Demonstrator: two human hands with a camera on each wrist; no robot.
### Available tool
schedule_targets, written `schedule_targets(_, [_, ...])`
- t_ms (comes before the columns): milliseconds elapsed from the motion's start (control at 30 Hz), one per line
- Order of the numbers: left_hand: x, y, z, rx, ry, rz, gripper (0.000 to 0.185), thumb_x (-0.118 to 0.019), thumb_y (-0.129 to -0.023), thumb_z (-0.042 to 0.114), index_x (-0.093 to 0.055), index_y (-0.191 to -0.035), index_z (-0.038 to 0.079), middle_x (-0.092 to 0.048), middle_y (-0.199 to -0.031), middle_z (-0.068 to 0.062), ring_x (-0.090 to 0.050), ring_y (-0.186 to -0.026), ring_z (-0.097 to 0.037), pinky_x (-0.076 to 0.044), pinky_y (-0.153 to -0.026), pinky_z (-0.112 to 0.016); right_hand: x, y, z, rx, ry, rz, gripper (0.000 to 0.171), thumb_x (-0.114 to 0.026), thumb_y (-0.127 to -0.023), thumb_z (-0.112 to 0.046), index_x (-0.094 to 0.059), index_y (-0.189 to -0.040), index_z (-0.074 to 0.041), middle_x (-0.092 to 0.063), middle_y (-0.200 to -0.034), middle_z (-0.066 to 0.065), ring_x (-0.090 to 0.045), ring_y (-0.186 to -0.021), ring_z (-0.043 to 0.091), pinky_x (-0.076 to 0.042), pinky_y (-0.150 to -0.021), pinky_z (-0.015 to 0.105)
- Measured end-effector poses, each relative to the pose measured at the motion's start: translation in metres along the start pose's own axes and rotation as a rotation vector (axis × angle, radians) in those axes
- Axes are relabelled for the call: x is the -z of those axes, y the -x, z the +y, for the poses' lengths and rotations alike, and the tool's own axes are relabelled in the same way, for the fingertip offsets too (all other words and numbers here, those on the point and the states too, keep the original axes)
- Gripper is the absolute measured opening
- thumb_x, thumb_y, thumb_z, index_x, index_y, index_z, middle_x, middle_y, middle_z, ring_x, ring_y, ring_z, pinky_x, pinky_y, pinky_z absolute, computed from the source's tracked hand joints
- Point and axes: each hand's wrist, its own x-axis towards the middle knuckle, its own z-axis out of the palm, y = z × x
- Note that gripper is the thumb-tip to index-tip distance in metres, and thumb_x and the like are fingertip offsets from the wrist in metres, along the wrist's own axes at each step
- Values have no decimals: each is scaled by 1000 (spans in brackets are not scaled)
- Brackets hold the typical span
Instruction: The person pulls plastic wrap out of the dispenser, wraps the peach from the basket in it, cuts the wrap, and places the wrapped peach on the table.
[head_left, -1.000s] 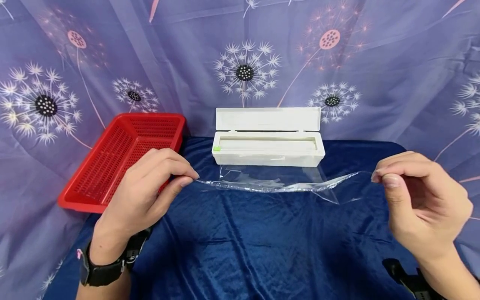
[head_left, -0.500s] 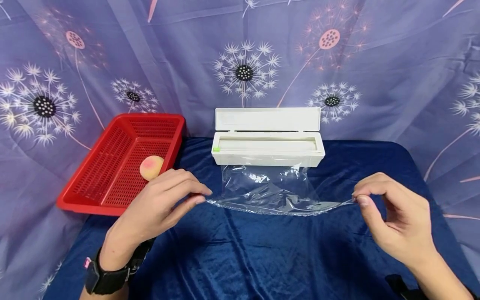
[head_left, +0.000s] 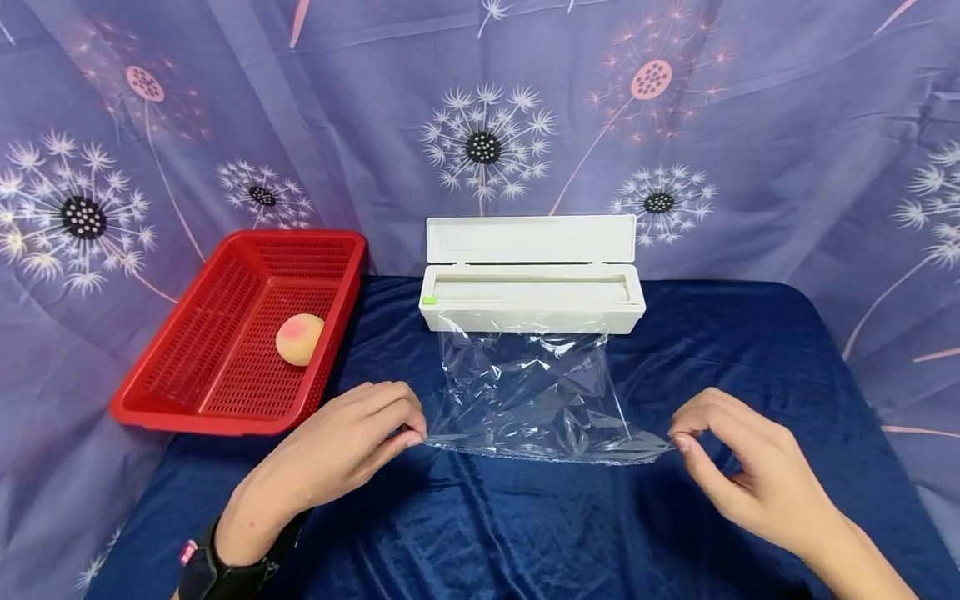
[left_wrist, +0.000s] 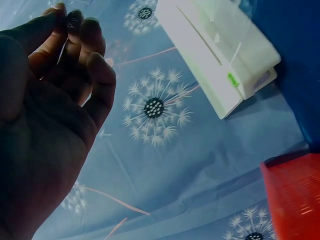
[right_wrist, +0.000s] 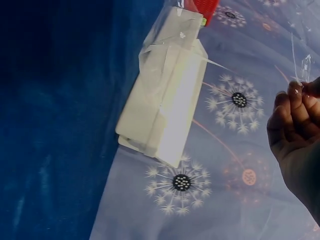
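In front of the white dispenser box (head_left: 532,286), whose lid stands open, a sheet of clear plastic wrap (head_left: 532,392) runs from the box toward the person. The left hand (head_left: 341,454) pinches its near left corner, the right hand (head_left: 738,467) its near right corner. Left of the box, a red basket (head_left: 225,367) holds a peach (head_left: 300,338).
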Motion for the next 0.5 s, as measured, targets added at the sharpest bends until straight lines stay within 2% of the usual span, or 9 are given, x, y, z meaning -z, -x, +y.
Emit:
schedule_targets(200, [-10,10,2,32,-8,-49,5,-63,-109,28,-67,-106,28,-57,-113,15,-57,-100,-5,-47,-93,-25,-5,13,3,-8,11,-72,27,-58,-111,-24,-71,-94,-8,-65,-92,-5,-57,-86,4,-45,-80,17])
schedule_targets(500, [-30,21,5,22,43,-77,6,-65,-108,26,-67,-103,28,-56,-101,20,-55,-91,1,-48,-87,-24,-13,32,9,7,-49,-169,16,-60,-109,-16,-68,-96,-13,-62,-93,-8,-56,-84,3,-45,-77,14])
